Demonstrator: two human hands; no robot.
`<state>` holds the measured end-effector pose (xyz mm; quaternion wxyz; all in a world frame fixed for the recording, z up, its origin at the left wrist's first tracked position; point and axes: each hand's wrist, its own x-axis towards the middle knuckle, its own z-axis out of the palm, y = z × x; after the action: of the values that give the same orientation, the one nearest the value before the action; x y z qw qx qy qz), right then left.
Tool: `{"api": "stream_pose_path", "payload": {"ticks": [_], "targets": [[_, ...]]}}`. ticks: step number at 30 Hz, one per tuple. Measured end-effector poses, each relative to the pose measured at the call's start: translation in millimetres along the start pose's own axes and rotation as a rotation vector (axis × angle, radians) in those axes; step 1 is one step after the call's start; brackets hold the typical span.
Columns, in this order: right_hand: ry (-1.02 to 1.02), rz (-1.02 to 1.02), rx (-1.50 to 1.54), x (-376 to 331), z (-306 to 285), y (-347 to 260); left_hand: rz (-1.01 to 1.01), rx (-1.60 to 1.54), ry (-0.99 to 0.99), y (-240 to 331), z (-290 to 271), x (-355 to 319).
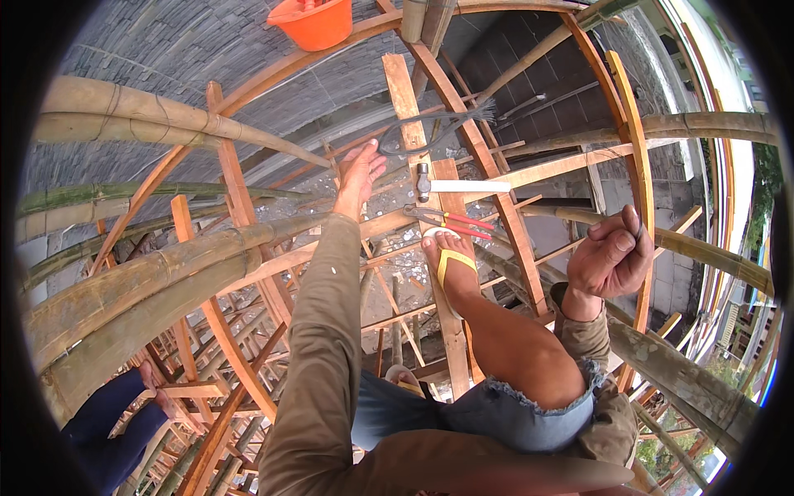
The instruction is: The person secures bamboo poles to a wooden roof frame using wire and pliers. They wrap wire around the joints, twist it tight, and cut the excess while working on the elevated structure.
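Note:
A looped bundle of thin dark wire (pixel 407 152) lies across an upright-running wooden plank (pixel 402 91) ahead of me. My left hand (pixel 357 175) reaches out beside the wire's left end, fingers loosely stretched and apart from the thumb; whether they touch the wire is hard to see. My right hand (pixel 610 255) is raised at the right, fingers curled in against the thumb, and what they hold, if anything, is hidden. Between the hands lie a hammer (pixel 463 186) with a white handle and pincers (pixel 457 223) with red handles, close to my sandalled foot (pixel 453 263).
Bamboo poles (pixel 165 256) and wooden beams (pixel 496 165) form scaffolding all around, with gaps showing rubble below. An orange bucket (pixel 318 26) stands at the far edge by a grey stone-patterned wall (pixel 165 50). Another person's legs (pixel 107 426) show at lower left.

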<state>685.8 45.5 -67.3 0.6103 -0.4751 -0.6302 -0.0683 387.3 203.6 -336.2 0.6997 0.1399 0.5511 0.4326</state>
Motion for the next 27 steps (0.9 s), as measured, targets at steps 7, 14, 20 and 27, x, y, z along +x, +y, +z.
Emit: {"api": "stream_pose_path", "payload": {"ticks": [7,14,20,27], "targets": [[0.021,-0.024,0.031,2.1,16.9,-8.9,0.244,0.675,0.127,-16.7,23.0,4.0],[-0.022,0.013,-0.022,-0.4,9.4,-11.9,0.458,1.219,0.232,-4.7,80.8,16.7],[-0.024,0.049,0.007,-5.3,8.6,-3.8,0.093,0.597,0.046,-19.3,79.5,18.3],[-0.078,0.066,0.014,-12.1,12.0,0.5,0.18,0.934,0.078,-34.0,78.0,10.1]]}}
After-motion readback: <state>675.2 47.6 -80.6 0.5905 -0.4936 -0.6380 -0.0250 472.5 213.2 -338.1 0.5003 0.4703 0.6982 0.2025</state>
